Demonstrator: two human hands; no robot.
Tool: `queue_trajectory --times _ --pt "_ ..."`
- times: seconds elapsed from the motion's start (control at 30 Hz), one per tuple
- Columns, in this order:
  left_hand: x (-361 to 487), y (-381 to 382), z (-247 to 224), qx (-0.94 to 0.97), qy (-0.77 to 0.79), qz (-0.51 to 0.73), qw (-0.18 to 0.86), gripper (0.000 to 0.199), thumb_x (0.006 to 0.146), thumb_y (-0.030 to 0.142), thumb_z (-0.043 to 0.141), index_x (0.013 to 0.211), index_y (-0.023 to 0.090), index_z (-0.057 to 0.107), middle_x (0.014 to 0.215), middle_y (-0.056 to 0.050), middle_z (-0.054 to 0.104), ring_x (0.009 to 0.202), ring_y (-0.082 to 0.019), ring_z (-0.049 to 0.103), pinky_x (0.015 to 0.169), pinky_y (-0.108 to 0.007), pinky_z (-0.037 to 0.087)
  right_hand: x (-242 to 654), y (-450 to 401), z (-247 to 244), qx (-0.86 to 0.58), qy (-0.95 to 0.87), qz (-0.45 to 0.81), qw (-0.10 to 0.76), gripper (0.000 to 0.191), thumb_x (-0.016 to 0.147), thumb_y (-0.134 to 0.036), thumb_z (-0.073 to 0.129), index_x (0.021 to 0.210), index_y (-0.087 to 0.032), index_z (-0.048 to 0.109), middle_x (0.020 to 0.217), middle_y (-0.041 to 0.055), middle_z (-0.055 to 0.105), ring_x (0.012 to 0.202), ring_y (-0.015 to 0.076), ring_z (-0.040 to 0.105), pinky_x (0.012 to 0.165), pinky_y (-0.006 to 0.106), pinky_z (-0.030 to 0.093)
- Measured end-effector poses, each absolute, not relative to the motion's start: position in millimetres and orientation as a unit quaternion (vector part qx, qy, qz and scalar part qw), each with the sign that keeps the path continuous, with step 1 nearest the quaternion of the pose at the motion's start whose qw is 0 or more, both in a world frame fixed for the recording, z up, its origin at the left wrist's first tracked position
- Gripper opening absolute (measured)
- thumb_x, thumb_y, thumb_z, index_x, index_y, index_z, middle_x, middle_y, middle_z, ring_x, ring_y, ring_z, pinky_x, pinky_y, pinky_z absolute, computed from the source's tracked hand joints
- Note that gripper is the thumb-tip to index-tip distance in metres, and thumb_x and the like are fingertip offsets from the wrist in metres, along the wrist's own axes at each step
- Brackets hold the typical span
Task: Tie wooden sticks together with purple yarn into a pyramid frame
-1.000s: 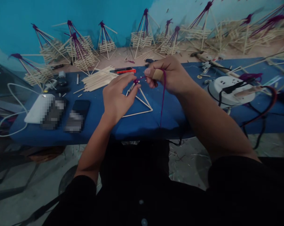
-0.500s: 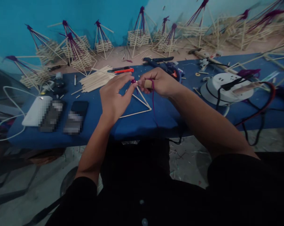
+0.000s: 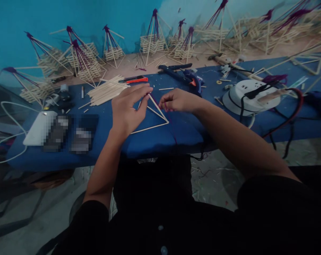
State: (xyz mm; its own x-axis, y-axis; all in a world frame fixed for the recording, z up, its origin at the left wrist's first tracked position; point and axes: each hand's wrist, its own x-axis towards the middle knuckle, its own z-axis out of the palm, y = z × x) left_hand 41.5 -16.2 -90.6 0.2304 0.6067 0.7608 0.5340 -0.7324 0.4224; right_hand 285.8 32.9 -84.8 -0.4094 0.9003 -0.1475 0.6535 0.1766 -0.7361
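My left hand [image 3: 128, 111] pinches the top corner of a small frame of thin wooden sticks [image 3: 150, 128] standing on the blue-covered table. The fingertips hide most of the joint. To the right of the frame, my right hand [image 3: 180, 101] has its fingers closed on a strand of purple yarn [image 3: 174, 131]. Part of the strand runs from the frame's top to these fingers, and a loose length hangs towards the table's front edge. Behind my left hand lies a pile of loose wooden sticks [image 3: 104, 91].
An orange utility knife [image 3: 138, 80] and a dark blue glue gun [image 3: 189, 79] lie behind my hands. A white round power strip [image 3: 251, 97] with cords stands at the right. Finished-looking stick models [image 3: 152, 44] line the wall. Two blurred phones [image 3: 84, 132] lie left.
My right hand has drawn away from the frame's top, down and slightly right, with the yarn. My left hand stays at the top corner. The view has shifted slightly.
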Motion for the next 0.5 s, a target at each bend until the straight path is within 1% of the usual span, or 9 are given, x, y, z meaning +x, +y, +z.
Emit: queue_trajectory --times 0.03,0.1,0.13,0.17,0.27,0.33,0.43,0.5 --pt "41 -16 -91 0.783 0.363 0.503 0.036 0.023 0.111 0.030 0.066 0.126 0.035 0.084 0.138 -0.003 0.086 0.131 -0.025 0.081 0.121 -0.045 0.064 292 33 -85 -0.548 -0.763 0.314 0.135 0.007 0.084 -0.025 0.079 0.085 -0.018 0.082 0.075 0.0020 0.073 0.071 0.0178 0.065 0.071 0.032 0.049" --pt "41 -16 -91 0.782 0.365 0.504 0.038 0.023 0.111 0.031 0.066 0.125 0.034 0.084 0.137 -0.003 0.086 0.131 -0.025 0.082 0.121 -0.046 0.064 304 34 -82 -0.597 -0.775 0.189 0.089 0.023 0.078 -0.031 0.086 0.098 -0.018 0.085 0.085 0.0042 0.079 0.081 0.0232 0.072 0.078 0.035 0.052" --pt "41 -16 -91 0.781 0.366 0.504 0.039 0.022 0.111 0.032 0.067 0.125 0.034 0.084 0.137 -0.003 0.086 0.130 -0.026 0.082 0.121 -0.046 0.065 310 34 -79 -0.609 -0.775 0.153 0.070 0.031 0.077 -0.032 0.088 0.104 -0.018 0.086 0.087 0.0048 0.080 0.084 0.0250 0.074 0.080 0.036 0.053" --pt "41 -16 -91 0.781 0.365 0.505 0.040 0.022 0.111 0.033 0.067 0.125 0.034 0.084 0.137 -0.003 0.086 0.130 -0.026 0.082 0.122 -0.046 0.064 316 35 -75 -0.611 -0.777 0.143 0.052 0.035 0.077 -0.030 0.087 0.110 -0.018 0.086 0.089 0.0048 0.081 0.086 0.0258 0.075 0.081 0.036 0.053" --pt "41 -17 -90 0.779 0.363 0.510 0.041 0.024 0.112 0.032 0.063 0.124 0.034 0.085 0.134 -0.002 0.087 0.128 -0.024 0.082 0.120 -0.045 0.065 328 33 -57 -0.589 -0.789 0.173 0.022 0.042 0.079 -0.016 0.079 0.121 -0.019 0.083 0.093 0.0027 0.084 0.090 0.0239 0.078 0.084 0.035 0.054" --pt "41 -17 -89 0.778 0.363 0.511 0.039 0.025 0.113 0.033 0.061 0.122 0.035 0.085 0.132 -0.001 0.087 0.127 -0.024 0.083 0.118 -0.044 0.067 330 29 -45 -0.572 -0.798 0.189 0.018 0.042 0.080 -0.008 0.074 0.120 -0.018 0.082 0.096 0.0022 0.084 0.093 0.0218 0.079 0.086 0.033 0.054" --pt "41 -16 -89 0.779 0.367 0.507 0.045 0.026 0.113 0.034 0.061 0.122 0.036 0.085 0.133 -0.001 0.087 0.128 -0.025 0.082 0.119 -0.046 0.066 329 20 -30 -0.534 -0.817 0.216 -0.012 0.037 0.083 -0.001 0.069 0.115 -0.015 0.081 0.099 0.0030 0.084 0.094 0.0187 0.079 0.088 0.032 0.054" --pt "40 -16 -90 0.781 0.369 0.500 0.057 0.025 0.113 0.036 0.062 0.125 0.037 0.084 0.135 -0.002 0.086 0.132 -0.026 0.081 0.122 -0.049 0.064 329 14 -22 -0.529 -0.816 0.225 -0.061 0.043 0.084 0.002 0.071 0.123 -0.013 0.081 0.105 0.0050 0.084 0.097 0.0188 0.078 0.088 0.032 0.053"
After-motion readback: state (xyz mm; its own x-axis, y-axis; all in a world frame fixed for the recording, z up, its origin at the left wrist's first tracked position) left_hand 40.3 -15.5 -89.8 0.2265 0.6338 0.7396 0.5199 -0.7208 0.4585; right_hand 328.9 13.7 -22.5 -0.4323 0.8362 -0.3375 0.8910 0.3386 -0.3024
